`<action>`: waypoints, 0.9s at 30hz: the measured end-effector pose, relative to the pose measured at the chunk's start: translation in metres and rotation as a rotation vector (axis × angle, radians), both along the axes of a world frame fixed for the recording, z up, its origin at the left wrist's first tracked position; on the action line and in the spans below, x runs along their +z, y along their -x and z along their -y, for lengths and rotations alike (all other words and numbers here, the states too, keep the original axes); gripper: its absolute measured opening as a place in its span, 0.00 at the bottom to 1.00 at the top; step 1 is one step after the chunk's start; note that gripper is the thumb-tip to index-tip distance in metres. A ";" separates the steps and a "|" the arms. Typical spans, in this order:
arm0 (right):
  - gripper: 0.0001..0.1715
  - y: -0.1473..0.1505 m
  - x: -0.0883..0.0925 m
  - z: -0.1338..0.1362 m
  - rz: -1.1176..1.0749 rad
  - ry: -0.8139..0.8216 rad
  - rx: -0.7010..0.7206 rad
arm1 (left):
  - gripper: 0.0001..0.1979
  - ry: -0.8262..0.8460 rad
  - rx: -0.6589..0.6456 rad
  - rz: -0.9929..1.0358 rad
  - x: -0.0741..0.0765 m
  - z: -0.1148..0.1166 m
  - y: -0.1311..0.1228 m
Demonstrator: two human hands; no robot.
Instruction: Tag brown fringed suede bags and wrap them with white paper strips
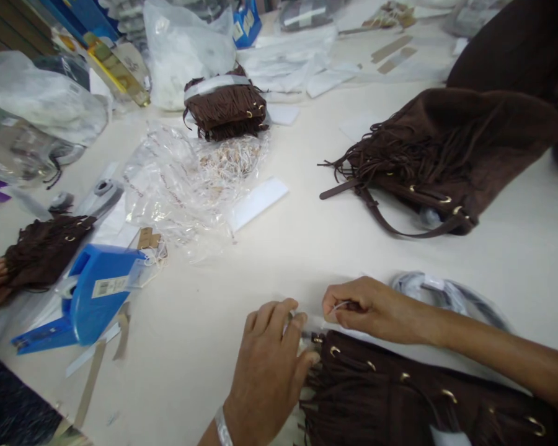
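While right hand pinched a white strand and left hand curled, hold unclear, the fringed brown handbag lay nearside on the table, likely light, soft, best gripped by its eyeleted band.

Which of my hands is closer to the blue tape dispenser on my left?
Left. Your left hand is to the right of the blue tape dispenser, not touching it; your right hand is farther right.

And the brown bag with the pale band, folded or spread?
Looks folded: the fringed brown bag is a compact bundle, pale band across it.
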State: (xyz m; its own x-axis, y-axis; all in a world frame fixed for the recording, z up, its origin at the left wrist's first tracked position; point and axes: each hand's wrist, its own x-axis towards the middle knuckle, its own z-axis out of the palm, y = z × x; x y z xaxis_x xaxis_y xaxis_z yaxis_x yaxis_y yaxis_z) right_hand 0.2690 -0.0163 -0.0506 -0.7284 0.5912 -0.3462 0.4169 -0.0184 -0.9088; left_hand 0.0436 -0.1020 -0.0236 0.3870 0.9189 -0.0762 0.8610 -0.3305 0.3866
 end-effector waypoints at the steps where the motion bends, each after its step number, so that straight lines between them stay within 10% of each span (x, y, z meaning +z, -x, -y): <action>1: 0.08 0.000 -0.002 -0.001 -0.010 0.004 0.021 | 0.18 -0.028 -0.021 -0.038 -0.002 0.002 0.000; 27: 0.13 0.010 -0.002 -0.008 -0.026 -0.030 0.188 | 0.05 -0.222 0.049 -0.007 -0.032 0.011 -0.003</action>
